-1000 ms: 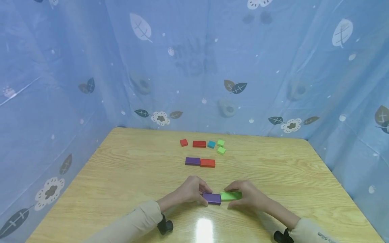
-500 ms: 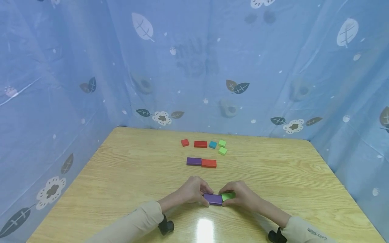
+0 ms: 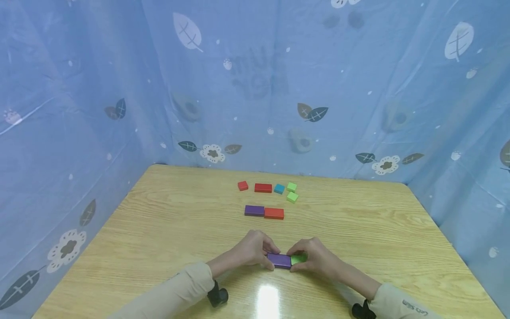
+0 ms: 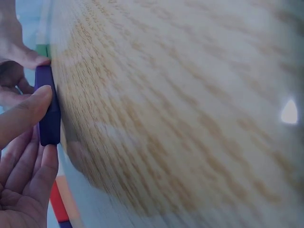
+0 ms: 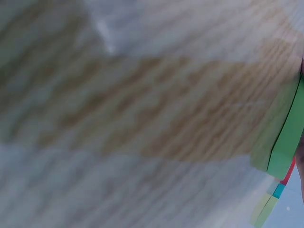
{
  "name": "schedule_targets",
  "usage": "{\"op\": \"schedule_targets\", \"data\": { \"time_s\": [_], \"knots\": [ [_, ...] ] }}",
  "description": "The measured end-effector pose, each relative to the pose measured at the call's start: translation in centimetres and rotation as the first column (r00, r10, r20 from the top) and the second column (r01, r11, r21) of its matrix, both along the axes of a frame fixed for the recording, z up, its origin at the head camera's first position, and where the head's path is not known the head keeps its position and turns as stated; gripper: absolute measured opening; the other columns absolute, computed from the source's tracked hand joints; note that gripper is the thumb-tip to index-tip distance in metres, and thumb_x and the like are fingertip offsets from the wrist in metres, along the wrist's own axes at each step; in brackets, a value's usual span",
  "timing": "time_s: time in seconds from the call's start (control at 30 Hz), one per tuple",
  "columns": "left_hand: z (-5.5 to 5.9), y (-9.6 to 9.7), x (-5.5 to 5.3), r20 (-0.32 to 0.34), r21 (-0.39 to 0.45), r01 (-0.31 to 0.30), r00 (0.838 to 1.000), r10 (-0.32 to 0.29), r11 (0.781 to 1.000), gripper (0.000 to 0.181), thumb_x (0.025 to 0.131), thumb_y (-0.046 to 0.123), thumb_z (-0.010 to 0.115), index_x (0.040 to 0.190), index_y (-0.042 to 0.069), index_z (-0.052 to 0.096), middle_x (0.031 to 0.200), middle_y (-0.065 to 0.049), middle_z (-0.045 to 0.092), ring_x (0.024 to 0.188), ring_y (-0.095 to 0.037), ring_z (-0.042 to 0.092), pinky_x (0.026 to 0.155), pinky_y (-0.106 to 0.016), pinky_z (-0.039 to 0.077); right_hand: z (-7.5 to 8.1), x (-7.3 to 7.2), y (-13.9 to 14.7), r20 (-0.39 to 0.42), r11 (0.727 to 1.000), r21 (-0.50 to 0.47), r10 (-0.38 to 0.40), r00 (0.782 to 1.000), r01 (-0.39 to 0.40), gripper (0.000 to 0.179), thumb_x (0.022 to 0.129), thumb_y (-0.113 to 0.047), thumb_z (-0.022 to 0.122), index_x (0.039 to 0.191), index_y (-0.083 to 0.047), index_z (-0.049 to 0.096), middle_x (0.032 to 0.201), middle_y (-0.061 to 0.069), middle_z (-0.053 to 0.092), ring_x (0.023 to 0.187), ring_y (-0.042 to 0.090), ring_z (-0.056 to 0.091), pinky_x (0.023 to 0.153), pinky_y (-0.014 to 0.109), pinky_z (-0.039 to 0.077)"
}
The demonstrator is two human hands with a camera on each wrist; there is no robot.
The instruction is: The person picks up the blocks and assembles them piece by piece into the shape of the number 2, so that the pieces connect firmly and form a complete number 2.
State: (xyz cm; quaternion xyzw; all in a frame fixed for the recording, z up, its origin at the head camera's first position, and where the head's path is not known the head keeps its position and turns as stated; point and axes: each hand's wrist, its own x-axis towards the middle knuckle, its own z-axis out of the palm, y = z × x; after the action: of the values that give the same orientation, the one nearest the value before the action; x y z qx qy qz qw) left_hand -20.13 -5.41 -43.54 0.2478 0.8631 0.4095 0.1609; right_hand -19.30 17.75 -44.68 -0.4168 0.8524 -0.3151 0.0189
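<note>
My left hand (image 3: 252,249) pinches a purple rectangular block (image 3: 279,261) between thumb and fingers near the front of the table. In the left wrist view, the thumb lies over the long side of this purple block (image 4: 50,128) and a fingertip presses its end. A light green block (image 3: 299,259) meets the purple one end to end, in one row. My right hand (image 3: 318,257) holds the green block, its thumb and fingertips right at the joint between the two. The palm side hides the green block's right part; in the right wrist view the green block (image 5: 286,145) lies along the right edge.
Farther back, another purple block (image 3: 254,211) and a red block (image 3: 274,214) lie end to end. Behind them are a small red block (image 3: 243,186), a dark red block (image 3: 263,188), a blue block (image 3: 280,189) and two small green blocks (image 3: 292,197). A blue patterned curtain (image 3: 247,88) surrounds the wooden table (image 3: 358,212).
My right hand has slid left along the green block, so its fingertips now reach the joint with the purple block. My left hand keeps its pinch on the purple block.
</note>
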Motion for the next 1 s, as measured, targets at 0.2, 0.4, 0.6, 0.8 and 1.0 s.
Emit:
{"op": "schedule_targets", "data": {
  "time_s": [0.2, 0.4, 0.6, 0.8, 1.0],
  "knots": [
    [0.1, 0.0, 0.1, 0.008, -0.004, -0.006, 1.0, 0.006, 1.0, 0.033, 0.06, 0.003, 0.089, 0.09, 0.008, 0.076, 0.086, 0.003, 0.073, 0.076, -0.004, 0.066, 0.07, -0.014, 0.052, -0.1, 0.0, -0.2, 0.001, 1.0, -0.024, -0.009, 1.0, 0.009, 0.029, 0.073, -0.022, 0.083, 0.094, -0.004, 0.074, 0.089, 0.002, 0.073, 0.081, 0.006, 0.066, 0.07, 0.02, 0.055],
    [0.1, 0.2, 0.1, 0.006, -0.007, -0.001, 1.0, 0.001, 1.0, 0.034, 0.06, 0.002, 0.089, 0.091, 0.008, 0.076, 0.086, 0.003, 0.073, 0.077, -0.003, 0.065, 0.07, -0.013, 0.052, 0.1, 0.1, -0.3, 0.061, 0.998, -0.049, -0.038, 0.997, 0.041, 0.025, 0.071, -0.016, 0.085, 0.09, -0.004, 0.074, 0.085, -0.001, 0.072, 0.078, 0.006, 0.065, 0.07, 0.021, 0.055],
    [0.1, -0.4, -0.6, 0.039, 0.014, 0.066, 0.997, -0.066, 0.998, 0.036, 0.063, 0.006, 0.088, 0.097, 0.009, 0.075, 0.092, 0.004, 0.073, 0.083, -0.003, 0.066, 0.075, -0.015, 0.052, 0.3, 0.1, -0.4, 0.116, 0.997, -0.048, -0.058, 0.992, 0.064, 0.025, 0.068, -0.017, 0.086, 0.087, -0.005, 0.073, 0.084, -0.001, 0.072, 0.076, 0.006, 0.065, 0.068, 0.021, 0.054],
    [0.7, -2.2, -3.5, 0.051, 0.192, -0.045, 0.998, 0.036, 0.98, 0.028, 0.076, 0.018, 0.082, 0.103, 0.013, 0.075, 0.101, 0.002, 0.073, 0.094, -0.009, 0.066, 0.086, -0.025, 0.052, 0.1, -0.1, -0.4, 0.148, 0.996, -0.037, -0.073, 0.986, 0.079, 0.025, 0.068, -0.017, 0.086, 0.086, -0.006, 0.073, 0.084, -0.002, 0.072, 0.078, 0.006, 0.066, 0.071, 0.02, 0.055],
    [0.9, -3.8, -7.1, 0.145, 0.511, -0.346, 0.937, 0.318, 0.786, 0.03, 0.081, 0.011, 0.077, 0.108, 0.001, 0.071, 0.107, -0.012, 0.071, 0.097, -0.016, 0.068, 0.089, -0.03, 0.053, -0.1, -0.1, -0.4, 0.156, 0.995, -0.041, -0.082, 0.984, 0.09, 0.025, 0.067, -0.016, 0.086, 0.086, -0.006, 0.073, 0.084, -0.003, 0.072, 0.078, 0.006, 0.065, 0.072, 0.021, 0.055]
  ]
}}
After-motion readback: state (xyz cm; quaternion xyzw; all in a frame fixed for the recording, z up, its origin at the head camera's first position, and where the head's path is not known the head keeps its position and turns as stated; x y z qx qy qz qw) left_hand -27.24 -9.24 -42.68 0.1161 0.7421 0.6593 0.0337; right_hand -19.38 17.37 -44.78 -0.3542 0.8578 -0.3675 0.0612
